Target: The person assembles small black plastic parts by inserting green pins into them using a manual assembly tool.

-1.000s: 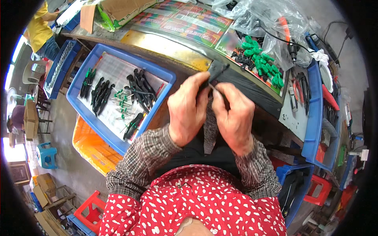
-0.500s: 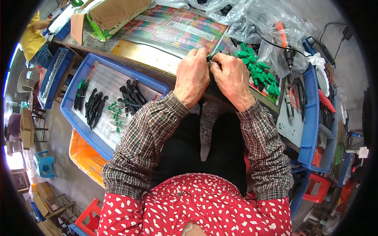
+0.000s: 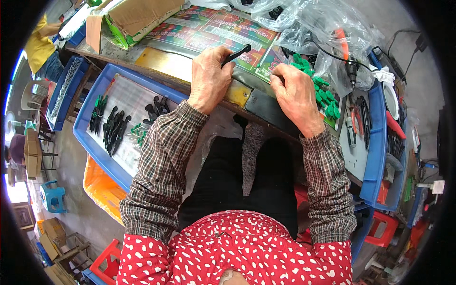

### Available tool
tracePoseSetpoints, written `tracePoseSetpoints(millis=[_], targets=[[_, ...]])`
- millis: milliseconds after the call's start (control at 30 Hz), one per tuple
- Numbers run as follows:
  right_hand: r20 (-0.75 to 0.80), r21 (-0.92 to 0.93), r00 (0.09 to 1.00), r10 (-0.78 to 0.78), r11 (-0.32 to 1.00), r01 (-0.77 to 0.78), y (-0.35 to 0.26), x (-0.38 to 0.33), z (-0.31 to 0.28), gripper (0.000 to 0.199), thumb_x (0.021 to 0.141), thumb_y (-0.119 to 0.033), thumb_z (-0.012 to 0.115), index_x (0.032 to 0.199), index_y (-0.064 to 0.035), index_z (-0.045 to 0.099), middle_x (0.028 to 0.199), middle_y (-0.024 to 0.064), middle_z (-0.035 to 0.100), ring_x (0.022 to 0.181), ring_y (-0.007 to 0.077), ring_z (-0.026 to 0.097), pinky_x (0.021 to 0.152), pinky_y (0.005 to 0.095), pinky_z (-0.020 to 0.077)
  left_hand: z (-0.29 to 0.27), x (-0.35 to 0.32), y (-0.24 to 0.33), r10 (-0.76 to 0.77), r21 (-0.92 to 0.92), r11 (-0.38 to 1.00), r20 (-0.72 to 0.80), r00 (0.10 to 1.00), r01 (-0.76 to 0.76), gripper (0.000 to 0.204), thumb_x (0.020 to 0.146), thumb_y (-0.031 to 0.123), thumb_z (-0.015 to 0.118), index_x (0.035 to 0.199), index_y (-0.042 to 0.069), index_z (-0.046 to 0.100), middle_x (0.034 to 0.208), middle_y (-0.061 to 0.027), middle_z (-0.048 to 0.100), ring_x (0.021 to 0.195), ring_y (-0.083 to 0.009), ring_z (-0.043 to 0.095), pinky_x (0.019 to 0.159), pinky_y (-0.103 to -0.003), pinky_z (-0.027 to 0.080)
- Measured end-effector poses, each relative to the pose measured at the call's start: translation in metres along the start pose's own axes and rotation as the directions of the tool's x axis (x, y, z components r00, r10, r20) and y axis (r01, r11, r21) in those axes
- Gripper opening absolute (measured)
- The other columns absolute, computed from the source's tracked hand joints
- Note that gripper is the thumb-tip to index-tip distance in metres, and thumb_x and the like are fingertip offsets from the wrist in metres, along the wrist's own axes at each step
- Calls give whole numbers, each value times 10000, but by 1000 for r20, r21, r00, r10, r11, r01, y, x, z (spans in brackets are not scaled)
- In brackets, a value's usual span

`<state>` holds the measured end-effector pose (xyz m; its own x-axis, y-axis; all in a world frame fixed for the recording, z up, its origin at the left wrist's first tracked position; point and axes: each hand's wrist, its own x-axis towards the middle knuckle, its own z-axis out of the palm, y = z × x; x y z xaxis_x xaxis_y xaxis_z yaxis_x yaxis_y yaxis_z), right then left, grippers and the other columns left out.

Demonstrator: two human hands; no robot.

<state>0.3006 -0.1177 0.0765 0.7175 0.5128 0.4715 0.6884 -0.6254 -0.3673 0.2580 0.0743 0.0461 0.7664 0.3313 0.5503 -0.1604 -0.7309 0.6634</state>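
My left hand [image 3: 209, 78] is closed round a slim black plastic piece [image 3: 236, 54] with a knobbed end, which sticks out up and to the right above the table's front edge. My right hand [image 3: 295, 97] is apart from it, its fingers curled in beside a heap of green plastic pieces [image 3: 327, 97]. Whatever those fingers may hold is hidden. To the left, a blue tray [image 3: 107, 164] lined with paper carries bundles of similar black pieces [image 3: 115, 130], some black-and-green pieces [image 3: 98, 113] and small green-headed pins [image 3: 138, 133], partly covered by my left sleeve.
A colourful printed sheet [image 3: 213, 31] covers the tabletop. At the back stand an open cardboard box [image 3: 137, 16] and crumpled clear plastic bags [image 3: 304, 23]. An orange-and-black power driver [image 3: 350, 71] lies on the right near pliers [image 3: 356, 116] and a blue bin [image 3: 373, 180].
My hands have parted: the left moved left with the black piece, which now shows plainly, and the right moved right and slightly nearer, to the green pieces.
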Motion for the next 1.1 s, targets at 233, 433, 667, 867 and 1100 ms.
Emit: tracePoseSetpoints(millis=[233,433,667,867,1100], targets=[[60,-35,996,-63,997,65,22,23,11,120,824,-105,555,882,-7,594,897,204,603,836,395,607,740,479,483,6,-1,1,-19,-33,999,-10,1000,18,179,778,95,660,937,14,674,722,-110,644,653,-166,606,634,-297,474],[153,-100,982,-108,987,124,16,33,8,144,797,-78,583,925,-29,626,901,193,605,853,383,612,755,469,492,-1,-7,-1,-88,-144,985,14,996,89,149,805,91,658,931,15,680,685,-46,632,625,-84,559,600,-255,458],[189,-123,972,-137,979,161,23,31,14,161,776,-100,661,934,-74,682,903,151,616,847,351,628,737,444,503,-9,-16,2,-81,-199,977,20,997,83,142,808,87,659,926,11,677,658,-20,611,606,-64,538,579,-243,446],[156,-161,969,-193,963,218,21,31,17,163,787,-101,660,948,-86,681,883,124,627,830,331,639,713,427,515,-14,-18,6,-86,-191,978,28,996,90,139,812,89,658,924,8,673,635,-10,587,589,-56,522,561,-239,433],[128,-219,972,-198,950,222,25,33,23,121,816,-111,614,906,-32,628,843,140,613,804,339,628,692,432,499,-15,-15,11,-131,-228,964,50,990,139,128,834,107,659,924,17,675,638,18,566,570,-36,476,522,-217,385]])
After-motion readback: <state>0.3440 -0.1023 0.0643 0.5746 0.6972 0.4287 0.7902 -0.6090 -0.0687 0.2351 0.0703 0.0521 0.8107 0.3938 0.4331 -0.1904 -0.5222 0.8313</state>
